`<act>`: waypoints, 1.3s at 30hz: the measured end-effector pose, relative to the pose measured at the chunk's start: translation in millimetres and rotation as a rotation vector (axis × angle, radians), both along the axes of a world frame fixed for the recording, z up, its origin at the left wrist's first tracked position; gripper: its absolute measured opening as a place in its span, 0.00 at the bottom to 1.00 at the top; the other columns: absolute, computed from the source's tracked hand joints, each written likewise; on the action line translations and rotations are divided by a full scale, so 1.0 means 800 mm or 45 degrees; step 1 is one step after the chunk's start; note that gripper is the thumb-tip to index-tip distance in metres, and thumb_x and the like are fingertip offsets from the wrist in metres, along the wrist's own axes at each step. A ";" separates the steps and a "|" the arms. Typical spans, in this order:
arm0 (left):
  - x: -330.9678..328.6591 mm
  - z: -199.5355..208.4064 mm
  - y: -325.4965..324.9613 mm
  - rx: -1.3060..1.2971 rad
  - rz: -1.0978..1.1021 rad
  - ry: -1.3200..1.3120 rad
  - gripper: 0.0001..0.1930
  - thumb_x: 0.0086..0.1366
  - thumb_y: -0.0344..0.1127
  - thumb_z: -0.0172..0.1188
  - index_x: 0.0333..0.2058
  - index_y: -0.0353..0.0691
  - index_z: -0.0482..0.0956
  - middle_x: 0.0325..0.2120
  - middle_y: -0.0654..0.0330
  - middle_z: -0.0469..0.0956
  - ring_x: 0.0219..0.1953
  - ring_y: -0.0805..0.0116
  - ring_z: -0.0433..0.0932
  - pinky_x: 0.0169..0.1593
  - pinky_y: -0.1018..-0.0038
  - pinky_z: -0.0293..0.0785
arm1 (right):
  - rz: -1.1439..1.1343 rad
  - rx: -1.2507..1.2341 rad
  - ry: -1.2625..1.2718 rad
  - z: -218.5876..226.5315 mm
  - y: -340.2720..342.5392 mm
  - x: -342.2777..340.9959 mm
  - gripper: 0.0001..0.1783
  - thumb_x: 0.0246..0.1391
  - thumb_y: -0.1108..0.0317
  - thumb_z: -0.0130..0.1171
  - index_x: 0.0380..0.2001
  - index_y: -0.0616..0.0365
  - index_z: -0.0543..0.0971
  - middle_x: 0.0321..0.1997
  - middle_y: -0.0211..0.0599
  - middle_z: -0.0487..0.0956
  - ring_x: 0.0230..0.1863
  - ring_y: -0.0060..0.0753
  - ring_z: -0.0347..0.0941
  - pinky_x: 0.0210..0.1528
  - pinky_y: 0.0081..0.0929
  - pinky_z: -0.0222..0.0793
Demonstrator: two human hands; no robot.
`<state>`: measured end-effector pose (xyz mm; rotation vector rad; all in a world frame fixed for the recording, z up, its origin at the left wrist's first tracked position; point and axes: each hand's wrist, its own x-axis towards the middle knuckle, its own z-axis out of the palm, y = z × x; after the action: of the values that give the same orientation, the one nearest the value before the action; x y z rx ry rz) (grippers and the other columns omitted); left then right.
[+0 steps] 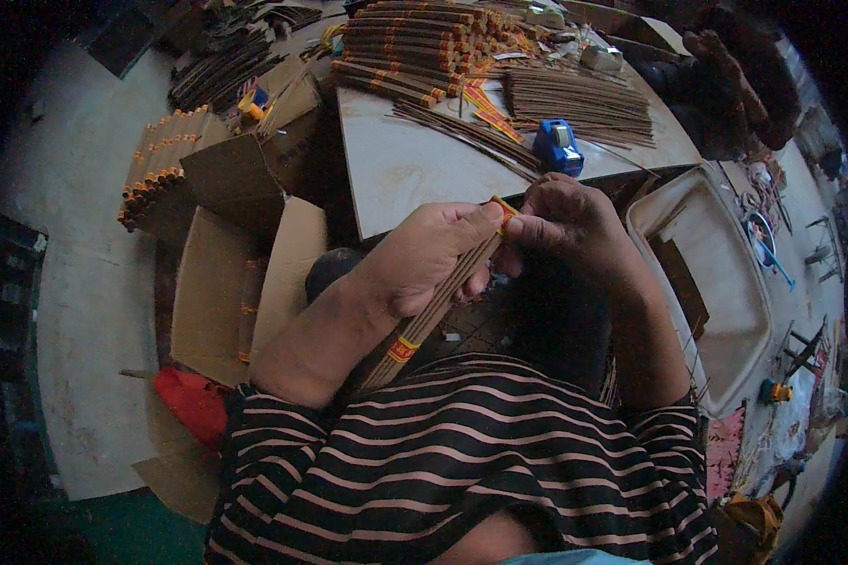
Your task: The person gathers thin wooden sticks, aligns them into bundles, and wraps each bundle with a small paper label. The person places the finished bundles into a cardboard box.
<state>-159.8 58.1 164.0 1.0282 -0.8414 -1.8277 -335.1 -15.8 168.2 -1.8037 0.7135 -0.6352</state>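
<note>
A bundle of thin brown incense sticks slants across in front of my chest. My left hand is wrapped round its upper part, with the thumb pressed along it near the top. A red and yellow paper band lies at the upper end, and my right hand pinches there with thumb and fingers. Lower down, a second red and yellow band circles the sticks. Just beyond my right hand, a blue tape dispenser stands on the white table.
On the table are stacked banded bundles, loose sticks and paper label strips. An open cardboard box stands at my left, with more bundles behind it. At my right is a white plastic tub.
</note>
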 end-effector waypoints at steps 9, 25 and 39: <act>0.002 -0.005 -0.001 -0.015 -0.040 0.235 0.19 0.65 0.45 0.41 0.44 0.34 0.66 0.25 0.52 0.75 0.14 0.77 0.71 0.18 0.87 0.69 | -0.018 0.141 -0.137 -0.012 0.001 0.004 0.12 0.45 0.66 0.62 0.25 0.61 0.71 0.23 0.28 0.73 0.27 0.18 0.66 0.30 0.17 0.62; -0.006 0.001 0.003 -0.116 -0.215 0.482 0.21 0.64 0.48 0.43 0.46 0.37 0.61 0.25 0.55 0.73 0.16 0.74 0.71 0.17 0.87 0.66 | 0.178 -0.163 -0.679 -0.048 -0.011 0.008 0.14 0.38 0.64 0.66 0.26 0.61 0.76 0.29 0.31 0.72 0.34 0.26 0.66 0.38 0.23 0.62; -0.001 0.000 0.019 -0.046 -0.224 0.491 0.18 0.63 0.50 0.44 0.39 0.41 0.64 0.19 0.59 0.71 0.12 0.78 0.65 0.16 0.85 0.62 | 0.475 -0.049 -1.082 -0.095 -0.022 0.046 0.11 0.39 0.67 0.64 0.29 0.57 0.78 0.36 0.30 0.70 0.46 0.32 0.60 0.57 0.41 0.51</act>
<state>-160.6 73.0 164.4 0.5628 -0.7415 -2.0629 -298.2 -33.1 92.6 -1.4420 -0.2024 -1.0501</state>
